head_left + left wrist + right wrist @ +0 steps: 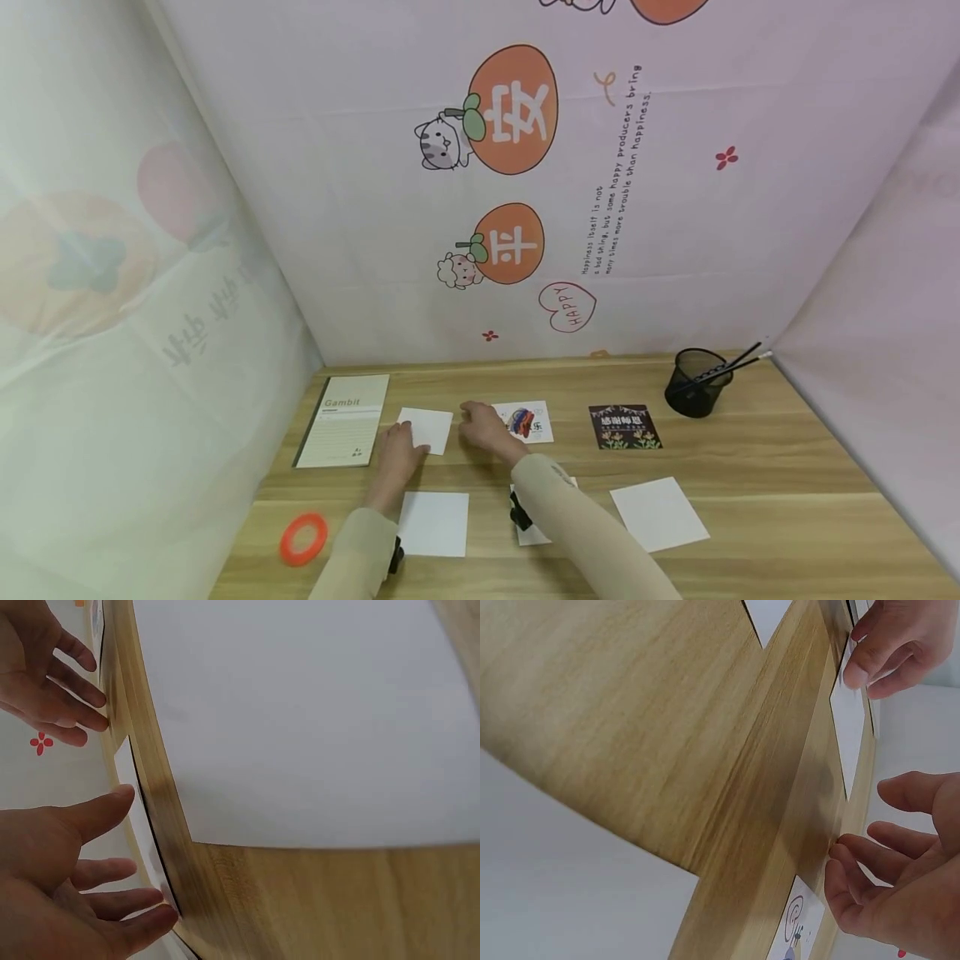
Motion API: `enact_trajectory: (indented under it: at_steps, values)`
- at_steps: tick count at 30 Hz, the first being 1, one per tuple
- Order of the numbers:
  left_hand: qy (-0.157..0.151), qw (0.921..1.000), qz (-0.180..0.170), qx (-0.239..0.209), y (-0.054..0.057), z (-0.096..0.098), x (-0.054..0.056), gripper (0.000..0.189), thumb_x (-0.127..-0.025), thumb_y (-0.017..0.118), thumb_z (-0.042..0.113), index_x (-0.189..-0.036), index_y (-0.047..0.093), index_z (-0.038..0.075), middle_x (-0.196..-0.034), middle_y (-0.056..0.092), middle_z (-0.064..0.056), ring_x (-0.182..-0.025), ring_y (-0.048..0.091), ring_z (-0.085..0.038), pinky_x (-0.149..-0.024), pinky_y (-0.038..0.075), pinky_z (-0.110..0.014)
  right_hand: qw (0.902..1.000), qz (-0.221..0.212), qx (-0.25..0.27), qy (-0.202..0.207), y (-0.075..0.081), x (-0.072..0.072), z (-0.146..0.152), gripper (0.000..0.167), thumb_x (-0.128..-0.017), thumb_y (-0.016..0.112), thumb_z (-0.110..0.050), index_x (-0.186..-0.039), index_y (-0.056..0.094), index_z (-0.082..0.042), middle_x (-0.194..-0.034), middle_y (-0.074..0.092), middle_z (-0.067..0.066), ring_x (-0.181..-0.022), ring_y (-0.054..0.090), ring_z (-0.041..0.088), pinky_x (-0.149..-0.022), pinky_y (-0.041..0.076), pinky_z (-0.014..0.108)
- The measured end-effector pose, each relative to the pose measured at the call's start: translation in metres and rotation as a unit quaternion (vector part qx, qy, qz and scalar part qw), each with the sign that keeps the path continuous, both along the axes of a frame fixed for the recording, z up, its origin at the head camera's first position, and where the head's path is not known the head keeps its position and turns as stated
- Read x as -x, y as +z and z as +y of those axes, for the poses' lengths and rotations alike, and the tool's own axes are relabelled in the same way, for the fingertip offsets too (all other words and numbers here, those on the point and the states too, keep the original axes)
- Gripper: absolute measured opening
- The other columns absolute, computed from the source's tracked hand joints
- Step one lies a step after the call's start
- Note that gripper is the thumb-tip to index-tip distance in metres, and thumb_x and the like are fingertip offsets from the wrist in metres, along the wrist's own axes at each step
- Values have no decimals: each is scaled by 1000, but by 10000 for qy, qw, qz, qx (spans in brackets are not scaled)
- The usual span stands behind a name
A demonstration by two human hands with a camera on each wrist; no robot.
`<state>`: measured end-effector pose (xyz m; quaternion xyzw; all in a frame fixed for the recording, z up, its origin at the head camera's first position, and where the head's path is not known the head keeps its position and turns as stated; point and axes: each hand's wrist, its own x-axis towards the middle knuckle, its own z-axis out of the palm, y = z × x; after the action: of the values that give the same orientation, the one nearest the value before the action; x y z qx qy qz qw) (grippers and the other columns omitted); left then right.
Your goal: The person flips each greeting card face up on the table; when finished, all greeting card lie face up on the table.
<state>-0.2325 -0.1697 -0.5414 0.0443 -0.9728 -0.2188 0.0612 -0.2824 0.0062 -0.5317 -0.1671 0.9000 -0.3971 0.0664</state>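
Observation:
A small white card [435, 432] lies on the wooden table towards the back. At its left edge is my left hand [400, 454], the thumb and fingers loosely spread, the fingertips right at the card in the right wrist view. To the card's right, my right hand [487, 429] hovers low over the table with relaxed, slightly bent fingers and nothing between them. That hand partly covers a printed card [542, 411] with a colourful picture. In the left wrist view, a large white sheet [315, 720] fills much of the foreground.
A notebook [345, 421] lies left of the card, an orange-red ring [288, 546] nearer the front. White sheets [435, 525] lie along the front, one partly under the right forearm. A dark floral card [626, 427] and a black mesh cup [692, 402] with pencils stand further right.

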Motion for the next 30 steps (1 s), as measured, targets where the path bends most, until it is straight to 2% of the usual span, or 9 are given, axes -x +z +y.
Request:
enact_trajectory:
  at_steps: [3, 9, 16, 22, 26, 30]
  values:
    - [14, 10000, -27, -66, 1, -2, -1, 55, -79, 78, 15, -117, 54, -16, -116, 56, -35, -111, 50, -48, -99, 41, -52, 9999, 16, -102, 52, -1, 0, -2, 47, -85, 59, -5, -131, 53, 6, -126, 59, 23, -122, 51, 39, -103, 42, 49]
    - [54, 9998, -89, 194, 0, -8, -3, 54, -75, 82, 19, -110, 57, -14, -102, 59, -28, -100, 53, -43, -89, 47, -49, 9996, 54, -260, 97, -3, 0, -6, 47, -85, 59, -4, -131, 54, 5, -124, 61, 21, -117, 56, 35, -98, 47, 47]
    - [27, 9999, -126, 30, 2, -8, -6, 46, -73, 83, 14, -104, 61, -11, -101, 61, -26, -97, 52, -42, -84, 50, -48, 9992, 132, -323, 170, 0, -3, -10, 45, -85, 61, -3, -129, 56, 4, -119, 62, 22, -106, 59, 34, -91, 51, 49]
    - [-264, 9991, 237, 230, 0, -10, -8, 35, -72, 82, 11, -93, 62, -10, -91, 64, -22, -91, 57, -39, -84, 46, -47, 9996, 36, -213, 188, 3, -5, -9, 43, -89, 59, -5, -131, 54, 3, -125, 60, 22, -114, 56, 38, -94, 48, 51]
    - [-443, 9968, 542, 384, -7, -12, -8, 32, -72, 82, 10, -89, 63, -9, -88, 66, -21, -88, 60, -37, -88, 44, -47, 9996, 13, -225, 139, 0, -5, -10, 44, -88, 60, -6, -131, 55, 2, -123, 61, 20, -105, 58, 32, -90, 51, 49]
    - [-430, 9963, 660, 336, -12, -13, -9, 37, -72, 82, 10, -96, 63, -11, -98, 66, -25, -97, 60, -40, -93, 42, -48, 9996, -13, -262, 74, 1, -5, -12, 46, -86, 62, -7, -131, 55, 2, -117, 63, 18, -94, 56, 28, -85, 52, 46]
